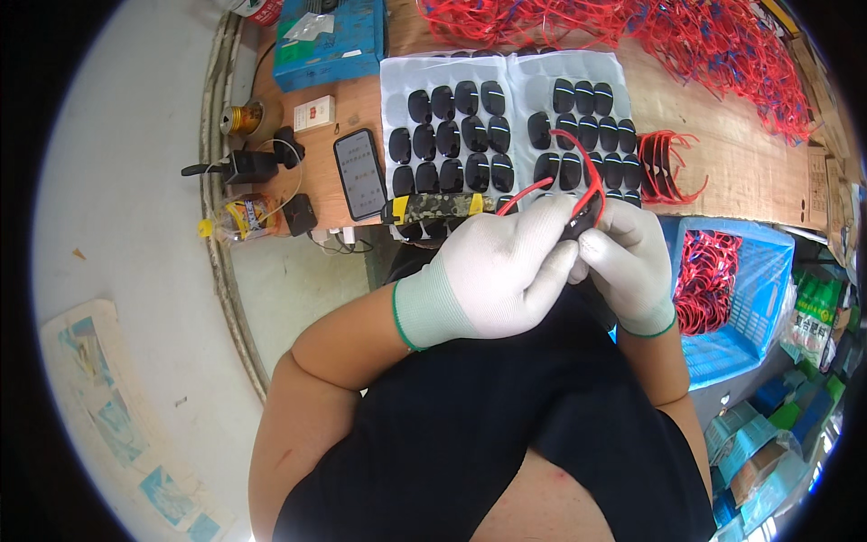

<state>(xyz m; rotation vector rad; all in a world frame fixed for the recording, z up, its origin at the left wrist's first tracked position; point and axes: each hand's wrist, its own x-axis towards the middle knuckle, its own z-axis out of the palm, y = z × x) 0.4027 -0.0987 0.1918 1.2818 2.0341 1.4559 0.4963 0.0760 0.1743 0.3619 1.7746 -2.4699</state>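
My left hand point(510, 266) and my right hand point(629, 265) wear white knit gloves and meet over the near edge of the table. Between them they grip a red glasses frame point(592, 176), its temples pointing up and away from me. A dark lens point(582, 219) shows at the frame's front, under my fingertips; the fingers hide much of it. Just beyond the hands, a white sheet point(519, 108) carries rows of loose dark lenses point(449, 138). Beside my left hand lies a camouflage-patterned object with yellow ends point(440, 209).
Red frames lie heaped point(614, 23) along the table's far side. A row of red glasses point(664, 167) sits right of the sheet. At right, a blue basket point(736, 352) holds more frames. Leftward are a phone point(360, 174), small box point(314, 113), blue case point(330, 54) and bottle point(242, 219).
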